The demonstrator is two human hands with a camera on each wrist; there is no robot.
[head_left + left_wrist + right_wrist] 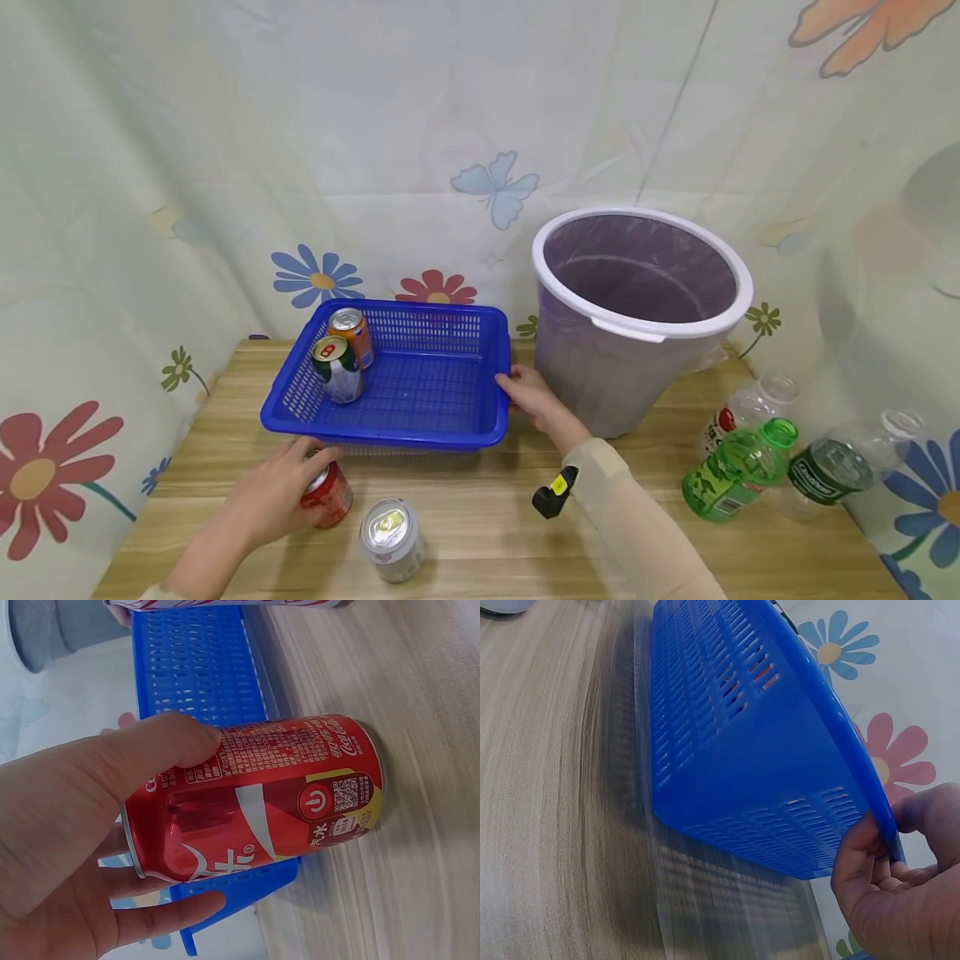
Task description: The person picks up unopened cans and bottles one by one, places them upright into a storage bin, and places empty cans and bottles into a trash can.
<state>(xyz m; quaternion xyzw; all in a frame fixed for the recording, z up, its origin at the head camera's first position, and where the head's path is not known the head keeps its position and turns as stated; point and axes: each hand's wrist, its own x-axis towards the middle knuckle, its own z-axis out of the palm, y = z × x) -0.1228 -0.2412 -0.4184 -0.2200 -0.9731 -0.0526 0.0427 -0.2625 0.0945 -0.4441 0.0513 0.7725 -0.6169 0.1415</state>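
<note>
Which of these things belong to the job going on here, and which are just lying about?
Seem part of the job:
red can, held by the left fingers
blue basket, gripped by the right fingers
orange can and green-and-white can, in the basket
pale can, near the red one

Perhaps just lying about:
bin, untouched
three bottles, untouched

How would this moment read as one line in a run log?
left hand: holds red can | right hand: grips blue basket by rim | in basket: orange can, green-and-white can | table: pale can, bin
</note>
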